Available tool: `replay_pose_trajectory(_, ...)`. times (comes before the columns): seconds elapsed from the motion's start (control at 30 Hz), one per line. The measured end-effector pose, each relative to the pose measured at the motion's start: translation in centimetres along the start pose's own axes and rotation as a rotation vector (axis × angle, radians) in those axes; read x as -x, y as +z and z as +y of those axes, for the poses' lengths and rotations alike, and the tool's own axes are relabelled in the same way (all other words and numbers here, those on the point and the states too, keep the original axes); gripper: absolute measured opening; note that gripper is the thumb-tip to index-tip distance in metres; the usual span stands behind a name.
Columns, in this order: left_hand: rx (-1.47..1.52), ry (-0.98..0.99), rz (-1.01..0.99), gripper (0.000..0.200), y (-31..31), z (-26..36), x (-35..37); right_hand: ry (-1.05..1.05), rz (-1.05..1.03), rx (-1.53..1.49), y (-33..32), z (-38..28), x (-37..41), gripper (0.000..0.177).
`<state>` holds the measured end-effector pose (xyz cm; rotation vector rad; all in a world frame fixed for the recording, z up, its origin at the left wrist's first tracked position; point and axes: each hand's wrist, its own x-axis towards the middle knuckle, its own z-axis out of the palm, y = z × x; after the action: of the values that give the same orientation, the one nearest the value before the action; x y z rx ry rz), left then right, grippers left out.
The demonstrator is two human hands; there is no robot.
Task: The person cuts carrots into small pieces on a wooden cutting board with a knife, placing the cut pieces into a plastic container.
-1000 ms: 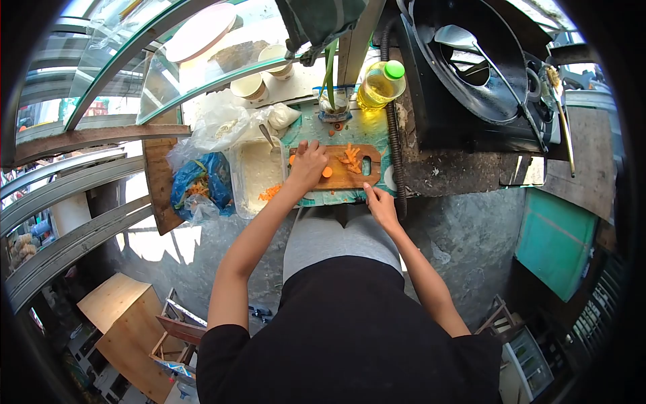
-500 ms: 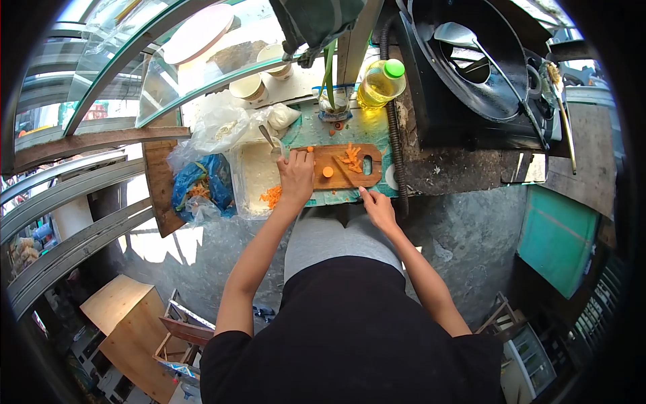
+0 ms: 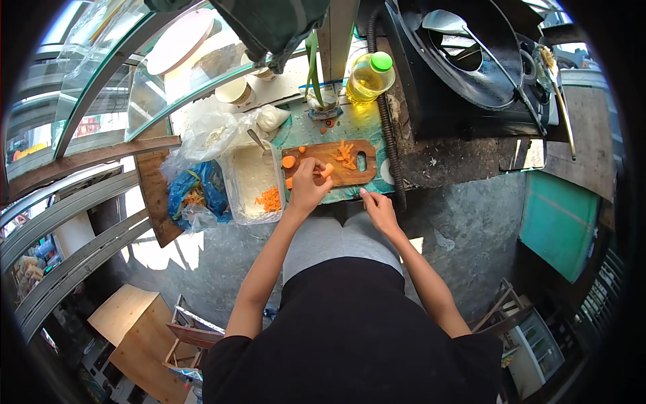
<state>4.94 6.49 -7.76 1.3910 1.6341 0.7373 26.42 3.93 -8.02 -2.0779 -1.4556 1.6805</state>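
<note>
My left hand (image 3: 311,183) is over the front of the wooden cutting board (image 3: 344,176), its fingers pinched on an orange carrot piece (image 3: 328,170). My right hand (image 3: 379,207) is closed round a knife handle at the board's front edge; the blade is hard to make out. Cut carrot strips (image 3: 346,154) lie near the board's slot. Another carrot piece (image 3: 289,161) rests at the board's left end. Left of the board, a clear plastic container (image 3: 232,176) holds white contents, small orange bits (image 3: 269,199) and a spoon (image 3: 256,140).
Behind the board stand an oil bottle (image 3: 370,79) with a green cap and a small jar (image 3: 323,106) with green stalks. A wok (image 3: 498,94) with a ladle is on the stove at right. Blue bag (image 3: 214,188) at left; a hose (image 3: 392,145) runs beside the board.
My left hand has moved down and right on the board and taken hold of the carrot piece. The view has shifted slightly. My right hand still holds the knife.
</note>
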Motion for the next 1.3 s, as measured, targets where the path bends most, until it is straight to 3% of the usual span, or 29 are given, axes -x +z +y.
replay_pose_trajectory(0.03, 0.065, 0.091, 0.080, 0.040, 0.2, -0.5, 0.0, 0.000, 0.003, -0.002, -0.1, 0.2, 0.1, 0.057)
replay_pose_trajectory(0.17, 0.189, 0.161, 0.168, 0.040, 1.0, -0.3, 0.1, -0.019, 0.010, -0.041, -0.2, 1.1, 0.3, 0.055)
replay_pose_trajectory(0.23, -0.248, 0.435, 0.228, 0.039, 0.5, 0.2, 0.3, -0.022, 0.020, -0.042, -0.1, 1.4, 0.2, 0.055)
replay_pose_trajectory(0.27, -0.248, 0.435, 0.228, 0.039, 0.8, 0.0, 0.6, -0.025, 0.024, -0.036, 0.0, 1.3, 0.2, 0.055)
replay_pose_trajectory(0.33, -0.111, 0.219, 0.291, 0.037, 2.0, -0.4, 1.1, -0.027, 0.026, -0.029, 0.1, 1.3, 0.1, 0.054)
replay_pose_trajectory(0.37, -0.110, 0.218, 0.292, 0.037, 2.4, -0.8, 1.2, -0.027, 0.023, -0.017, 0.1, 1.1, 0.2, 0.055)
replay_pose_trajectory(0.43, -0.020, -0.038, 0.229, 0.036, 3.0, -1.7, 1.4, -0.028, 0.017, -0.004, 0.2, 0.7, 0.3, 0.055)
replay_pose_trajectory(0.57, -0.169, -0.054, 0.165, 0.036, 2.7, -1.0, 1.3, 0.017, 0.017, 0.116, 0.6, 0.2, 0.4, 0.056)
replay_pose_trajectory(0.63, -0.265, 0.124, 0.255, 0.036, 2.5, -0.2, 1.2, 0.034, 0.004, 0.154, 0.5, -0.1, 0.6, 0.057)
replay_pose_trajectory(0.77, -0.277, 0.149, 0.272, 0.033, 2.3, -0.3, 1.1, -0.002, 0.063, 0.189, -0.5, -1.6, 1.8, 0.059)
replay_pose_trajectory(0.87, -0.227, 0.075, 0.191, 0.029, 2.0, -0.5, 0.9, -0.012, 0.048, 0.249, -1.3, -2.5, 2.9, 0.060)
replay_pose_trajectory(0.93, -0.122, -0.159, 0.094, 0.025, 1.5, 0.7, 0.4, -0.007, 0.044, 0.261, -1.5, -2.7, 3.3, 0.060)
replay_pose_trajectory(1.03, -0.078, -0.218, 0.118, 0.021, 1.5, 0.8, 0.2, 0.003, 0.040, 0.290, -1.7, -2.8, 3.4, 0.059)
replay_pose_trajectory(1.3, -0.108, -0.048, 0.126, 0.016, 1.8, -0.1, 0.3, -0.021, 0.046, 0.296, -1.4, -3.2, 3.4, 0.055)
